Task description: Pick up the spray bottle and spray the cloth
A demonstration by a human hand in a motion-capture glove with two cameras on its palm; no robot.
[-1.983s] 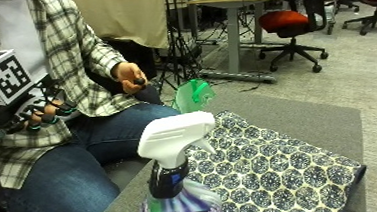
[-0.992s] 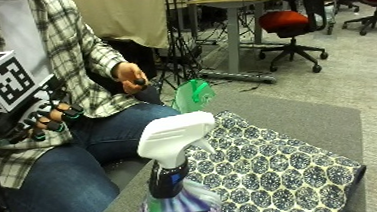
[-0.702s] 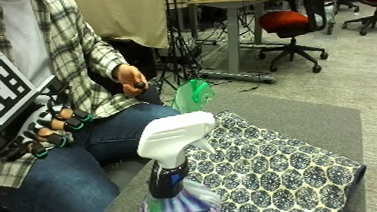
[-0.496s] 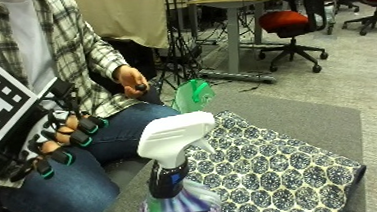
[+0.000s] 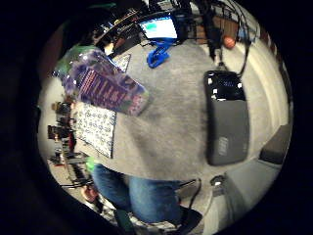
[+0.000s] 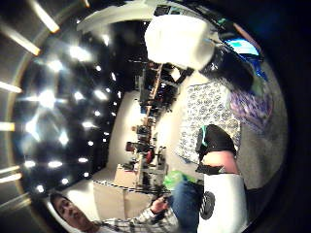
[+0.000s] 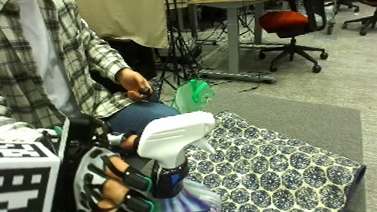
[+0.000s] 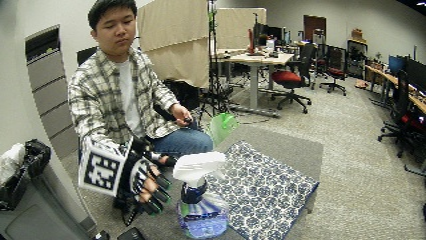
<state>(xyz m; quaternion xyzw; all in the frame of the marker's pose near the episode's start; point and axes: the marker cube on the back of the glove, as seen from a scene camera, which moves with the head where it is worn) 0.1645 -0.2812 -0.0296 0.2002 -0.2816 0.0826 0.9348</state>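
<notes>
Since two seconds ago the gloved right hand (image 7: 107,184) has come forward from the person's lap to the spray bottle (image 7: 176,172), and now sits just beside its dark neck at about 9 o'clock from it in the outside view. The grip is open: the fingers (image 7: 130,179) are spread and only lightly bent toward the neck, not wrapped round it, and whether any fingertip touches the bottle cannot be told. The bottle has not moved; it stands upright on the grey counter (image 7: 309,117), white trigger head (image 7: 174,132) on top, purple label (image 5: 105,90) on the body. The patterned cloth (image 7: 273,167) lies flat on the counter just beside the bottle, spreading away toward 3 o'clock of it, its near edge at the bottle's base. A green object (image 7: 193,94) stands at the counter's far edge, at 12 o'clock from the bottle. The bare left hand (image 7: 136,84) holds a small dark thing above the person's thigh. In the little finger side palm view a black flat case (image 5: 226,117) lies on the counter, well apart from the bottle.
</notes>
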